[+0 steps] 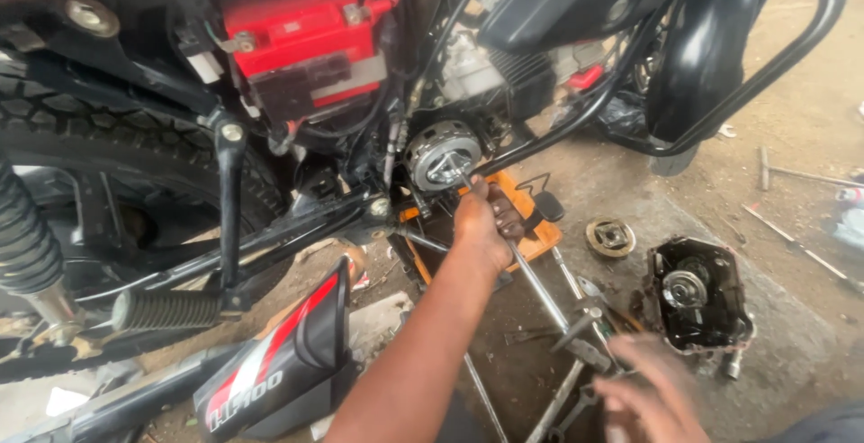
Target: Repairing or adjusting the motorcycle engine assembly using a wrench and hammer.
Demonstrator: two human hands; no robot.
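My left hand (pixel 481 222) is closed around the shaft of a long T-handled socket wrench (pixel 543 288). The tip of the wrench sits on the centre nut of the exposed round clutch assembly (pixel 439 157) on the motorcycle's engine. My right hand (pixel 652 393) hovers low at the bottom right, blurred, with its fingers apart. It is just beyond the wrench's cross handle (pixel 576 328) and above loose spanners on the ground. I see nothing in it.
The removed engine side cover (pixel 695 297) and a round metal part (pixel 610 237) lie on the concrete to the right. An orange tray (pixel 533 238) sits under the engine. A black and red side panel (pixel 288 353), footpeg (pixel 166 310), rear tyre (pixel 108 137) and red battery (pixel 301 33) are on the left.
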